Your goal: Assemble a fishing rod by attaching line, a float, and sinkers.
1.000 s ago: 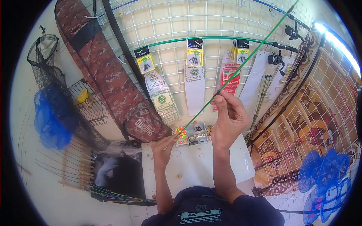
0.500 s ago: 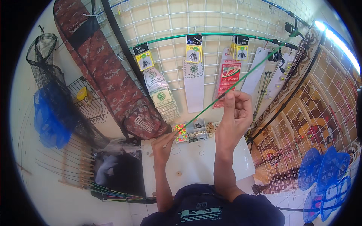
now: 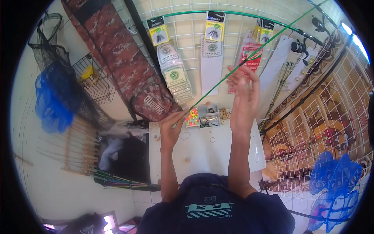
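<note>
A thin green fishing rod [image 3: 214, 89] slants from the middle of the view up to the far right, its tip passing out at the top edge. Near its lower end, my left hand [image 3: 171, 124] is closed around it. Beside a dark band [image 3: 244, 62] on the rod, my right hand [image 3: 244, 90] is raised with loosely bent fingers spread apart, right under the shaft. Whether those fingertips touch the rod I cannot tell. Beyond the left hand, a divided tray [image 3: 209, 120] holds bright small beads [image 3: 192, 117] and small parts.
A white table [image 3: 206, 152] lies below my hands, with wooden rings [image 3: 224, 114] at its back. Behind stands a wire grid hung with packets [image 3: 212, 46], a green rod and reels [image 3: 299, 46]. A camouflage rod bag [image 3: 128, 50] leans left; blue nets [image 3: 335, 171] hang right.
My right hand has gone from a pinch beside the rod to loosely spread fingers. Both hands and the rod sit higher in the view, which has tilted downward.
</note>
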The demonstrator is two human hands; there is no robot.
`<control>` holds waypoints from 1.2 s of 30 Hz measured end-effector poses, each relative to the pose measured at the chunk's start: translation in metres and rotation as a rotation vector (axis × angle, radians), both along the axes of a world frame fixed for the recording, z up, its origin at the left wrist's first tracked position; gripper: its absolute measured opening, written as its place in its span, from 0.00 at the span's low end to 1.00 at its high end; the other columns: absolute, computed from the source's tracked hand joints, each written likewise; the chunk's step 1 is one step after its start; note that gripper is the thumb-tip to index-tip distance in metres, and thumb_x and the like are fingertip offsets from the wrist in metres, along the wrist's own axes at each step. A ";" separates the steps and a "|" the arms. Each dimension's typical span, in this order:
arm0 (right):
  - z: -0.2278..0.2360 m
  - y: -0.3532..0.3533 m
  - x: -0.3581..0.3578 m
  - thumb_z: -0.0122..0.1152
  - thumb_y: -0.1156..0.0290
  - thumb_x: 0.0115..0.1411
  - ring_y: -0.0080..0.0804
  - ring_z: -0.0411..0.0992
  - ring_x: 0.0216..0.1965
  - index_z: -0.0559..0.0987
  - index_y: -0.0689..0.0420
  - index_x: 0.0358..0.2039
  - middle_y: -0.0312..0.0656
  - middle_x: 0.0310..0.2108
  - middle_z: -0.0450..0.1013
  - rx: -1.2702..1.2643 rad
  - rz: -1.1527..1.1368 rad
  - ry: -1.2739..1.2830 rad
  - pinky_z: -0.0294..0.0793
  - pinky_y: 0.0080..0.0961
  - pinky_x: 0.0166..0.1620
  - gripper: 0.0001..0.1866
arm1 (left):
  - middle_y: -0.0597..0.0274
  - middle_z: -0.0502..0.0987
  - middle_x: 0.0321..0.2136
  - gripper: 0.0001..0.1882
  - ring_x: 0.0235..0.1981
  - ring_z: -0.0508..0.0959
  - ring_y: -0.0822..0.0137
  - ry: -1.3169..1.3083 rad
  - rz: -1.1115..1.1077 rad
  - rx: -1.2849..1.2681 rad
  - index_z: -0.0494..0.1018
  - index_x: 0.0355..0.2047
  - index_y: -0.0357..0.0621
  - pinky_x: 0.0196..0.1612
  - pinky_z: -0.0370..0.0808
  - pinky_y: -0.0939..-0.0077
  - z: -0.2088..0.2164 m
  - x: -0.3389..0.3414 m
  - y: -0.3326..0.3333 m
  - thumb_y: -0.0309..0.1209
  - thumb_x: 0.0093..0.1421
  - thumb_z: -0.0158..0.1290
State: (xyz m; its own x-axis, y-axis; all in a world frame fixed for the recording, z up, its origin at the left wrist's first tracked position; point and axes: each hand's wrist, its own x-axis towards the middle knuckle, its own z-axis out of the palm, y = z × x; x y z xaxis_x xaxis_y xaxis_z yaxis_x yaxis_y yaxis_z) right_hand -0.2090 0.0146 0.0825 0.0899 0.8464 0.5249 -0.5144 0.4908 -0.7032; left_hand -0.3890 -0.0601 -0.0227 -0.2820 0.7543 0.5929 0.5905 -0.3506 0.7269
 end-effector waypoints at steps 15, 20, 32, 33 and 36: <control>-0.113 0.012 -0.031 0.61 0.77 0.60 0.23 0.76 0.37 0.80 0.67 0.40 0.41 0.34 0.79 -0.157 0.377 -0.514 0.75 0.20 0.43 0.09 | 0.59 0.80 0.33 0.10 0.35 0.78 0.73 -0.154 -0.149 -0.093 0.77 0.43 0.33 0.40 0.74 0.80 -0.002 -0.014 0.009 0.21 0.60 0.54; -0.101 0.014 -0.019 0.61 0.77 0.60 0.23 0.76 0.35 0.80 0.68 0.40 0.42 0.34 0.79 -0.236 0.390 -0.474 0.75 0.19 0.42 0.10 | 0.60 0.77 0.36 0.10 0.41 0.76 0.74 -0.505 -0.305 -0.096 0.71 0.45 0.32 0.47 0.71 0.79 -0.008 -0.020 0.015 0.22 0.64 0.50; -0.105 0.013 -0.013 0.60 0.74 0.61 0.18 0.74 0.35 0.79 0.65 0.40 0.38 0.33 0.78 -0.255 0.458 -0.460 0.73 0.17 0.41 0.08 | 0.75 0.67 0.26 0.11 0.29 0.64 0.83 -0.488 -0.317 -0.122 0.75 0.42 0.35 0.34 0.61 0.88 0.010 -0.007 0.027 0.24 0.59 0.58; -0.106 0.014 -0.013 0.60 0.74 0.62 0.18 0.74 0.35 0.79 0.65 0.40 0.38 0.33 0.78 -0.254 0.469 -0.463 0.73 0.17 0.41 0.09 | 0.73 0.72 0.28 0.08 0.30 0.67 0.83 -0.492 -0.293 -0.100 0.75 0.39 0.36 0.36 0.64 0.88 0.013 -0.004 0.026 0.25 0.59 0.58; -0.109 0.016 -0.012 0.60 0.74 0.62 0.18 0.74 0.36 0.78 0.65 0.41 0.39 0.34 0.78 -0.251 0.486 -0.465 0.73 0.18 0.42 0.09 | 0.70 0.74 0.30 0.05 0.32 0.69 0.82 -0.524 -0.295 -0.064 0.74 0.36 0.37 0.38 0.66 0.87 0.008 -0.006 0.030 0.25 0.60 0.57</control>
State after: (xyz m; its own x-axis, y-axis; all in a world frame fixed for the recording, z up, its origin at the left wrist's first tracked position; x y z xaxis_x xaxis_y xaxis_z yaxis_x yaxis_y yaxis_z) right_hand -0.2211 0.0307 -0.0267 -0.5135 0.8341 0.2014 -0.2533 0.0769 -0.9643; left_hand -0.3948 -0.0299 -0.0145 -0.2975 0.8748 0.3823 0.0322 -0.3910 0.9198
